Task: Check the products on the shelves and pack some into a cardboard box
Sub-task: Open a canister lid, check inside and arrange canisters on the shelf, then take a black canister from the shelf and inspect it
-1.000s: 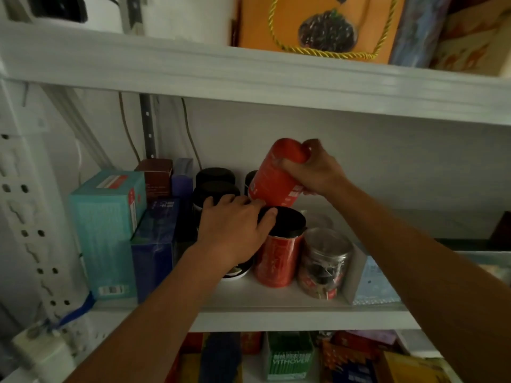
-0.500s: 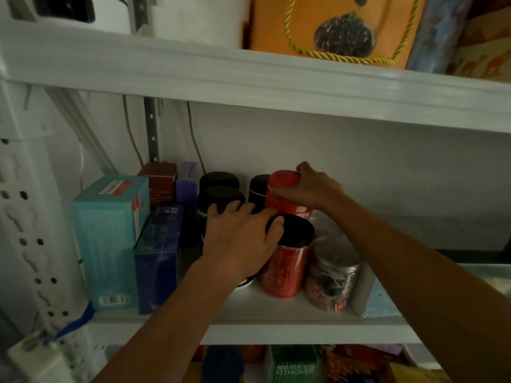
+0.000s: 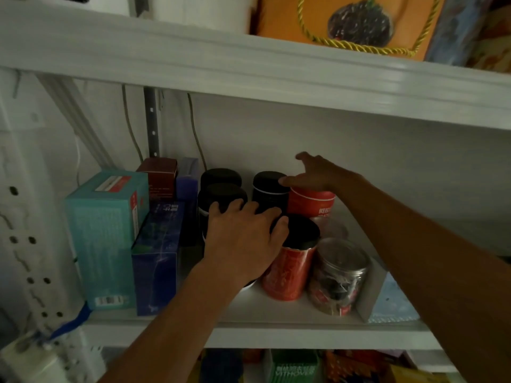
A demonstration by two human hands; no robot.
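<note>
Nearest to us, our left hand (image 3: 243, 241) lies palm-down with fingers draped over the dark lids, thumb against the black lid of the front red canister (image 3: 290, 268), just beside the clear foil-topped jar (image 3: 338, 275), gripping nothing. Further back, our right hand (image 3: 318, 172) hovers with fingers spread, barely touching the rear red canister (image 3: 311, 201), which stands upright beside the black jars (image 3: 269, 190). So we're at the checking stage; there's no cardboard box in view, and as far as we can tell packing hasn't started.

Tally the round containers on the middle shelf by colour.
Black jars: 3
Red canisters: 2
Clear jars: 2
Total: 7 visible; the left hand may hide another.
</note>
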